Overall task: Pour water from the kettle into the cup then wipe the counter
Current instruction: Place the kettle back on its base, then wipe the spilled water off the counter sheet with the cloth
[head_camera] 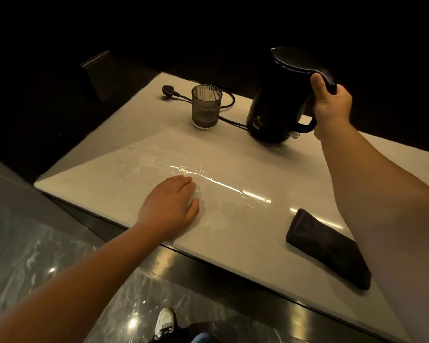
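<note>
A black electric kettle (280, 100) stands upright at the back right of the pale stone counter (245, 226). My right hand (331, 106) is shut on its handle. Left of the kettle stands a ribbed smoked-glass cup (206, 106), upright and apart from it. Spilled water (196, 174) glints in droplets and streaks across the counter's middle. My left hand (170, 206) rests flat on the counter at the spill's near edge, fingers spread, holding nothing. A folded dark cloth (328, 247) lies near the front right edge, partly under my right forearm.
The kettle's black cord and plug (170, 91) lie behind the cup. A dark wall socket panel (98, 73) sits on the left wall. The counter's front edge drops to a glossy marble floor, where a white shoe (165, 324) shows.
</note>
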### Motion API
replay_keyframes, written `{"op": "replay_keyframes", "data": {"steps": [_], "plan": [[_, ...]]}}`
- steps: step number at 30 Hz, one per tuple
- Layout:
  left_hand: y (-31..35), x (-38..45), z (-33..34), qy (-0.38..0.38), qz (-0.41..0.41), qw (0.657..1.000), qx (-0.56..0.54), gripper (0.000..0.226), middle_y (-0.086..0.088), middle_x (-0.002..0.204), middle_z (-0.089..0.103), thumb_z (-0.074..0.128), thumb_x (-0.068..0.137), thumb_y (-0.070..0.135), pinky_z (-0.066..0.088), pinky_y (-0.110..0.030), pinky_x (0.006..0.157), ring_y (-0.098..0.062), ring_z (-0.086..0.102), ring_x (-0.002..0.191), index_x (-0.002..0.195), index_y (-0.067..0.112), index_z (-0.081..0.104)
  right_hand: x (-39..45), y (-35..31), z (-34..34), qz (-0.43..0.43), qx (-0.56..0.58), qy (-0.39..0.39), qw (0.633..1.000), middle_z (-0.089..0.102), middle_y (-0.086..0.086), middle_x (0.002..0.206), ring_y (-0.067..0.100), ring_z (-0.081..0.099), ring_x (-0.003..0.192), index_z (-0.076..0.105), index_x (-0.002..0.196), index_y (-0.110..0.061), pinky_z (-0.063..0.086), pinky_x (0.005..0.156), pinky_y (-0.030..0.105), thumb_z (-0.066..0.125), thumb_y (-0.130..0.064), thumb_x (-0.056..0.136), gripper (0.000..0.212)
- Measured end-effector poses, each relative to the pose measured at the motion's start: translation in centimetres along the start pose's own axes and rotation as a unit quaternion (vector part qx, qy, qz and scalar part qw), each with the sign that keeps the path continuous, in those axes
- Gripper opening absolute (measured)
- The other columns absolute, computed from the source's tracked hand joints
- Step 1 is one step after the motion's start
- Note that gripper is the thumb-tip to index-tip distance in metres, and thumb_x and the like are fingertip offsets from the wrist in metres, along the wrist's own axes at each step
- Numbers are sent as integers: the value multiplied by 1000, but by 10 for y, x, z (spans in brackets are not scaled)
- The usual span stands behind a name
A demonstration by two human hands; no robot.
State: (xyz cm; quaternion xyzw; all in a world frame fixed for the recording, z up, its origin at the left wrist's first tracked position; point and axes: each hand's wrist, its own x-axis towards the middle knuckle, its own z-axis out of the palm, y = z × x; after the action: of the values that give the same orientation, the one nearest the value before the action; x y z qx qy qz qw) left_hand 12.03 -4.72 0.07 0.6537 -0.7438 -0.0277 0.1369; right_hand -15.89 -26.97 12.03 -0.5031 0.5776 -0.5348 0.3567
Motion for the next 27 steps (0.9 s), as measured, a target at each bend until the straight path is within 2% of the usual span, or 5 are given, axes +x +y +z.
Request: {"op": "replay_keyframes", "data": {"steps": [3, 8, 13, 18, 27], "plan": [[0, 0, 0, -1, 0, 1000, 3, 46, -11, 118, 65, 41, 87, 39, 44, -36, 95, -29, 58, 110, 110, 7, 65, 5, 2, -6, 3, -9, -4, 1000, 61, -2, 97, 14, 53, 89, 56, 109, -19, 46, 82, 34, 66, -74, 61, 74], [1, 0, -1, -4, 0, 1000, 6, 47, -11, 119, 65, 40, 87, 39, 44, -36, 96, -29, 58, 111, 111, 7, 65, 3, 2, -9, 0, -31, -26, 999, 57, -6, 83, 10, 50, 76, 53, 87, -28, 43, 73, 29, 62, -72, 62, 51], [1, 0, -1, -5, 0, 1000, 9, 46, -11, 119, 65, 41, 86, 38, 44, -36, 96, -30, 58, 110, 111, 7, 65, 8, 3, -12, -3, -79, -35, 996, 62, 0, 99, 15, 58, 94, 51, 103, -23, 44, 79, 30, 60, -63, 78, 48], [2, -1, -1, -2, 6, 1000, 8, 44, -11, 118, 65, 41, 86, 37, 44, -36, 94, -30, 58, 110, 109, 7, 65, -5, 18, -24, 26, -143, -54, 988, 57, 0, 113, 18, 53, 103, 45, 131, -14, 39, 84, 33, 57, -62, 83, 69], [4, -1, 0, 51, 27, 998, -4, 38, -14, 109, 66, 43, 85, 31, 42, -35, 88, -33, 58, 102, 98, 4, 67, -103, 56, -74, -35, -330, -130, 934, 40, 5, 148, 22, 41, 132, 34, 144, -19, 39, 106, 41, 53, -55, 90, 68]]}}
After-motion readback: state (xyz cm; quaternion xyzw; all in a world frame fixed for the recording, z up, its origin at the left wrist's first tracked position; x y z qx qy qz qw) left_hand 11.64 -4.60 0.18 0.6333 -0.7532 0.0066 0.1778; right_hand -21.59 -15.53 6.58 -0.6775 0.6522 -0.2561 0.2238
